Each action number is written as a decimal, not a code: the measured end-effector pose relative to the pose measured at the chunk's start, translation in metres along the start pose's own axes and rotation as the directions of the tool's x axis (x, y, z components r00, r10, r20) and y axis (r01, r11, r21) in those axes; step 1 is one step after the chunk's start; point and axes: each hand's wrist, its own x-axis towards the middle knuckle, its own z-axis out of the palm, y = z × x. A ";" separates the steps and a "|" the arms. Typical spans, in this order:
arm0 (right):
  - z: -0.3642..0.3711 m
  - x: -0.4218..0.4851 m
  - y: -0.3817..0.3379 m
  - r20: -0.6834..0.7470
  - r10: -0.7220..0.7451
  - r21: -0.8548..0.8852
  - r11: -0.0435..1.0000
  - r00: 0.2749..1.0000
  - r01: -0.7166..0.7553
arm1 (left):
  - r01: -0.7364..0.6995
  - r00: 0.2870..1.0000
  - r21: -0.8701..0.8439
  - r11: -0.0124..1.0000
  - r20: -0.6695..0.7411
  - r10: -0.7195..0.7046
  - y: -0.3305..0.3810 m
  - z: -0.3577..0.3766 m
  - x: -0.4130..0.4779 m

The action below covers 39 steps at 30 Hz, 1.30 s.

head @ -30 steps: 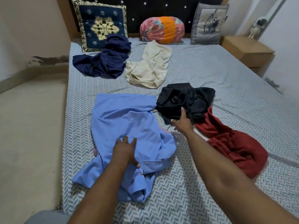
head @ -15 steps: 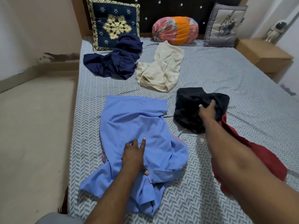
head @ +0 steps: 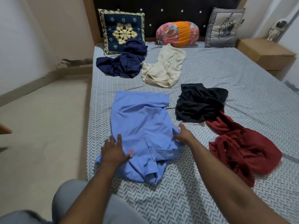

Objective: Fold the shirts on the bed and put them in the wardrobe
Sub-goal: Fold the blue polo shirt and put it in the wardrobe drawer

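A light blue shirt (head: 140, 120) lies spread on the grey patterned bed (head: 226, 75), collar end nearest me and rumpled. My left hand (head: 114, 151) presses flat on its lower left part, fingers straight. My right hand (head: 182, 135) rests at the shirt's right edge, fingers spread and touching the bunched sleeve. Unfolded on the bed lie a black shirt (head: 199, 102), a dark red shirt (head: 242, 147), a cream shirt (head: 165, 68) and a navy shirt (head: 123, 63). No wardrobe is in view.
Three cushions lean on the headboard: a navy patterned one (head: 123, 29), a pink and orange bolster (head: 178, 33), a grey one (head: 224, 28). A wooden nightstand (head: 265, 52) stands at the right. Beige floor (head: 43, 126) runs along the bed's left side.
My right hand left the black shirt and came back to the blue shirt's right edge. My left hand slid left and down on the blue shirt.
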 end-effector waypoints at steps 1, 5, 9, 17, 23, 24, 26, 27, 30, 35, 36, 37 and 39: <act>0.004 -0.006 -0.001 -0.022 0.024 -0.005 1.000 0.999 -0.024 | 0.052 0.999 -0.082 0.995 -0.010 -0.053 -0.011 -0.002 -0.006; 0.003 -0.030 0.001 -0.246 0.124 0.076 0.991 0.961 -0.109 | 0.080 0.992 -0.290 0.954 0.112 -0.050 -0.037 -0.010 -0.016; 0.010 -0.045 0.003 -0.567 -0.001 0.136 0.986 0.824 0.095 | 0.146 0.988 -0.784 0.603 0.145 -0.050 -0.032 -0.034 -0.029; 0.068 -0.058 -0.010 0.191 -0.318 -0.618 0.697 0.929 0.365 | 0.166 0.973 -0.915 -0.368 0.212 -0.089 -0.049 -0.071 -0.047; 0.047 -0.121 -0.089 0.317 -0.475 -0.047 0.857 0.821 0.514 | -0.101 0.949 -0.781 -0.616 0.110 -0.295 -0.086 -0.108 -0.066; 0.044 -0.136 -0.110 0.422 -0.482 0.076 0.863 0.768 0.500 | -0.176 0.935 -0.763 -0.622 0.068 -0.348 -0.095 -0.118 -0.064; 0.043 -0.162 -0.143 0.524 -0.525 0.342 0.851 0.671 0.399 | -0.288 0.904 -0.752 -0.593 -0.011 -0.426 -0.113 -0.134 -0.057; 0.046 -0.165 -0.154 0.549 -0.550 0.458 0.828 0.630 0.324 | -0.319 0.897 -0.744 -0.587 -0.038 -0.440 -0.122 -0.141 -0.052; 0.039 -0.176 -0.176 0.592 -0.589 0.628 0.765 0.549 0.144 | -0.363 0.894 -0.717 -0.595 -0.087 -0.440 -0.127 -0.164 -0.034; 0.000 -0.152 -0.157 0.498 -0.580 0.786 0.615 0.645 -0.054 | -0.220 0.975 -0.788 -0.575 -0.172 -0.138 -0.055 -0.210 0.035; -0.006 -0.146 -0.145 0.427 -0.602 0.857 0.507 0.675 -0.090 | -0.197 0.978 -0.849 -0.490 -0.207 -0.035 -0.028 -0.217 0.047; -0.013 -0.142 -0.128 0.314 -0.605 0.936 0.326 0.732 -0.132 | -0.198 0.971 -0.918 -0.343 -0.233 0.062 0.001 -0.224 0.049; -0.019 -0.125 -0.085 0.181 -0.463 0.983 0.060 0.868 -0.173 | -0.206 0.947 -0.977 0.050 -0.186 0.260 0.062 -0.219 0.063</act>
